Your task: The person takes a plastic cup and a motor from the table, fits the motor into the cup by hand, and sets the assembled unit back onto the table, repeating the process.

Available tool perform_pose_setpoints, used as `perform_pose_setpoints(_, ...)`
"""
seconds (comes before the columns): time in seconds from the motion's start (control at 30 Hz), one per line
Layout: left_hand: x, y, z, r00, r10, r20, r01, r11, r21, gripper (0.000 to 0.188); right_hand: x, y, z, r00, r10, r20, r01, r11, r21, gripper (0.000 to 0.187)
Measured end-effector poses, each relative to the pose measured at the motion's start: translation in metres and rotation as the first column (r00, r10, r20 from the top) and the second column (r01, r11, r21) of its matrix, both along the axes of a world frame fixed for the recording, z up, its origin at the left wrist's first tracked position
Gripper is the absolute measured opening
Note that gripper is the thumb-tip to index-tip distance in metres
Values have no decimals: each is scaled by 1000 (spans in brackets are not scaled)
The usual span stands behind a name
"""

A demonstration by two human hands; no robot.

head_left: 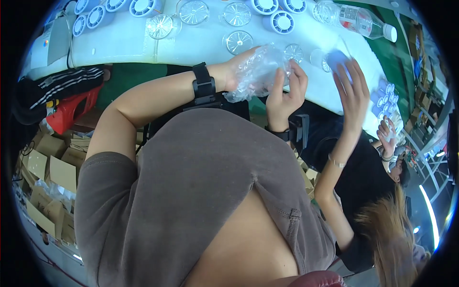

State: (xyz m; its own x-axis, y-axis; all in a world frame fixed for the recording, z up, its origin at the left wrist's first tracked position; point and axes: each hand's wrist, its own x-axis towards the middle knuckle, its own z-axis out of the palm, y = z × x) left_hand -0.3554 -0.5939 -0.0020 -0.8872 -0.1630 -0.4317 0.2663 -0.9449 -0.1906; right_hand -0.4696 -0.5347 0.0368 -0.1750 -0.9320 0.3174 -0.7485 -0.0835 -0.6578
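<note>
Just off the near edge of the white table (122, 45), I hold a crumpled clear plastic bag (262, 71) up in front of me. My left hand (235, 67) grips it from the left, its fingers mostly hidden by the film. On the bag's right side my right hand (287, 93) has its fingers bent against the plastic. Clear round plastic covers (238, 42) with ribbed patterns lie on the table beyond the bag. Beside them are several pale blue round parts with slotted faces (282, 22).
Close on my right, a co-worker's hand (351, 88) is over a blurred bluish part (337, 60). A clear bottle (356, 20) lies at the far right. More blue parts (384, 98) are grouped by another person's hand (386, 131). Cardboard boxes (50, 165) and a red stool (71, 112) stand left.
</note>
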Motion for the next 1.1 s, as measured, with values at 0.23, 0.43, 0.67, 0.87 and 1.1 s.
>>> perform_pose_setpoints(0.23,17,6,-18,977,-118,-178,97,988,-121,40,-11,-13,-5,986,-158,-57,150,980,-131,10)
perform_pose_setpoints(0.43,25,5,-20,990,-89,-112,80,994,-81,33,7,-8,-6,992,-43,-115,35,997,-68,12)
perform_pose_setpoints(0.67,18,0,5,980,105,170,-82,987,-136,22,14,15,2,990,139,4,-139,990,8,16)
perform_pose_setpoints(0.87,16,7,-17,994,88,63,-82,992,-94,20,1,10,2,782,-327,530,63,888,455,28)
perform_pose_setpoints(1.1,6,8,-10,980,94,174,-101,995,28,23,0,16,-11,993,-119,-10,118,961,249,22)
